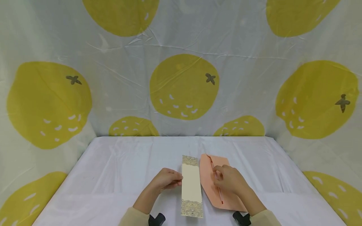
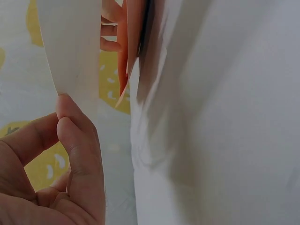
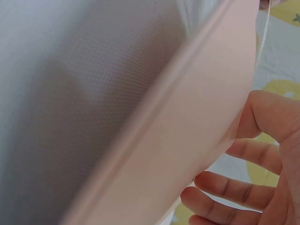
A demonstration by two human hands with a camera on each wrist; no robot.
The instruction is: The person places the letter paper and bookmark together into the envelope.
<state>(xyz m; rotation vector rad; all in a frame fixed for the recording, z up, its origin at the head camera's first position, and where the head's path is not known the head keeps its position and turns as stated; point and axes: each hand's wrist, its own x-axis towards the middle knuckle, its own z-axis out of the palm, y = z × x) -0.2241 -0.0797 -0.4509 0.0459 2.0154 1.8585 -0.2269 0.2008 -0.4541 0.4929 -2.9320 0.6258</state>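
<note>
A long cream card (image 1: 191,182) with lacy gold-patterned bands at both ends stands upright in the middle of the head view. My left hand (image 1: 167,180) pinches its left edge between thumb and fingers; the plain side of the card (image 2: 72,51) shows in the left wrist view. Just right of it is a salmon-pink envelope (image 1: 207,183), tilted, its long opening edge running down its face. At that edge my right hand (image 1: 230,179) pinches the paper between thumb and index finger. In the right wrist view the other fingers (image 3: 229,187) curl beside the envelope (image 3: 187,122).
A white cloth covers the table (image 1: 127,163) beneath both hands. Behind it hangs a pale curtain (image 1: 240,81) printed with large yellow fruit. Black wrist mounts (image 1: 156,219) show at the bottom of the head view, beside the beige sleeves (image 1: 134,217).
</note>
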